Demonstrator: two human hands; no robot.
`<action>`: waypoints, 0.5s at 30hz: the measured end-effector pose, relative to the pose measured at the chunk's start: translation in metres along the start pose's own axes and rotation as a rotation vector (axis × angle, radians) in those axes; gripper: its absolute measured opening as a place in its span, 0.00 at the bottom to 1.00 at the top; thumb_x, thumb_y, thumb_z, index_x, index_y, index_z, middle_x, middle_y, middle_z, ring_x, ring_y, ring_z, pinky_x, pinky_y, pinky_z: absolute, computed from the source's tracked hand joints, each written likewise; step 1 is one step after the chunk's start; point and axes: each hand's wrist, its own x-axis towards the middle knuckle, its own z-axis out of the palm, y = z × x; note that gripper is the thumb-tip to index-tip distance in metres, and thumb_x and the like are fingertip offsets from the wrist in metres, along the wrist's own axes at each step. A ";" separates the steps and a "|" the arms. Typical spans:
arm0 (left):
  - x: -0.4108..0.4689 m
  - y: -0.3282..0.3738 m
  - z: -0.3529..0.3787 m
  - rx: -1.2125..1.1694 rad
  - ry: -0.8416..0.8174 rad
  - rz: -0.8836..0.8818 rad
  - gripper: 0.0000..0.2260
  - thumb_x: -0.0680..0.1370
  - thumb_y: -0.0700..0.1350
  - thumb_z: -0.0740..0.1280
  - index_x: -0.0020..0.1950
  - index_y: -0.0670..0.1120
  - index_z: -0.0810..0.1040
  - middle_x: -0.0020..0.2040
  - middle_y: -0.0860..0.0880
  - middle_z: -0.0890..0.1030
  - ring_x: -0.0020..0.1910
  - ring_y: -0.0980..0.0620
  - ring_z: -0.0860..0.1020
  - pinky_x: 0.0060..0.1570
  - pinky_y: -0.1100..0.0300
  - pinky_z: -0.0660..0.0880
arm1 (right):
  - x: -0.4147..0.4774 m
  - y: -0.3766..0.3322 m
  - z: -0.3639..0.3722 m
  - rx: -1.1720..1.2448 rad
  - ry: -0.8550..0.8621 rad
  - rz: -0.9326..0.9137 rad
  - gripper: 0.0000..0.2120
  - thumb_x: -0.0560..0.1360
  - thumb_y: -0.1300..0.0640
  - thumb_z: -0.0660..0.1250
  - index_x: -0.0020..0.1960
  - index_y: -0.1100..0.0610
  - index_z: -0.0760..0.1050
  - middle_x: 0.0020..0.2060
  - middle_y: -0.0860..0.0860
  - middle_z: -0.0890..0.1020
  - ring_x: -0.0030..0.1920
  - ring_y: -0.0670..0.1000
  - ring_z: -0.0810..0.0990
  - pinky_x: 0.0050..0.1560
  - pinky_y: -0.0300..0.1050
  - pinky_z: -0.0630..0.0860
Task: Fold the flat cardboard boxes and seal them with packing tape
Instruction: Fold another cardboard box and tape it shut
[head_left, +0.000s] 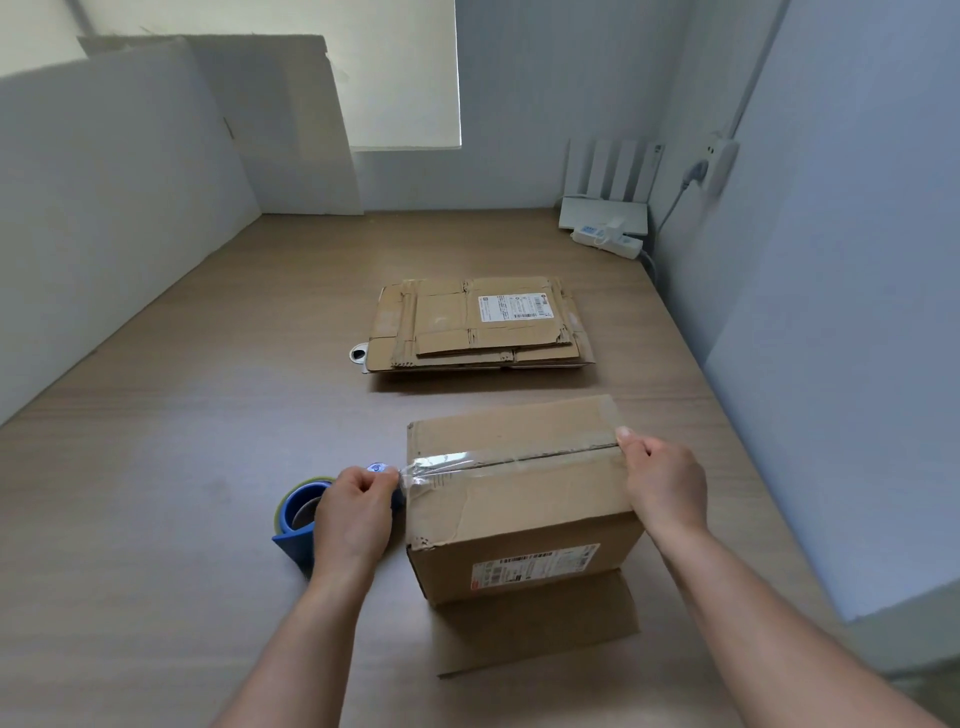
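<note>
The folded box stands in the near middle of the wooden table, its top flaps closed, with a strip of clear tape laid along the left part of the seam and running off over the left edge. Our left hand is curled round the blue tape dispenser just beside the box's left side, and the tape stretches from there onto the box. Our right hand grips the box's right edge, thumb on top at the seam's end, fingers bent down the side. A shipping label shows on the face towards us, and a loose cardboard flap lies flat on the table below it. Farther back lies a stack of flat boxes, well apart from the folded one, with a small white object peeping out at its left corner. In the far right corner we see a white router and a power strip; white boards lean along the left.
</note>
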 end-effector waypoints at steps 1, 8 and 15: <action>-0.001 -0.003 0.003 -0.023 -0.013 -0.025 0.10 0.78 0.45 0.65 0.39 0.43 0.75 0.37 0.48 0.76 0.39 0.49 0.72 0.37 0.58 0.67 | 0.000 -0.001 0.000 -0.001 0.002 0.001 0.26 0.81 0.50 0.59 0.25 0.54 0.59 0.24 0.50 0.65 0.27 0.49 0.63 0.27 0.46 0.55; -0.005 -0.016 0.014 -0.127 -0.145 -0.260 0.22 0.78 0.58 0.62 0.59 0.40 0.75 0.40 0.45 0.74 0.36 0.51 0.70 0.32 0.59 0.65 | 0.001 0.002 0.004 0.010 0.022 0.040 0.26 0.81 0.50 0.59 0.25 0.54 0.61 0.24 0.51 0.67 0.28 0.51 0.64 0.28 0.45 0.58; -0.023 0.012 0.025 0.114 -0.029 0.246 0.13 0.82 0.43 0.54 0.60 0.45 0.75 0.56 0.49 0.78 0.59 0.47 0.74 0.59 0.52 0.71 | -0.004 0.000 0.007 0.074 0.030 0.063 0.18 0.80 0.48 0.59 0.35 0.57 0.68 0.30 0.50 0.72 0.33 0.51 0.70 0.29 0.42 0.59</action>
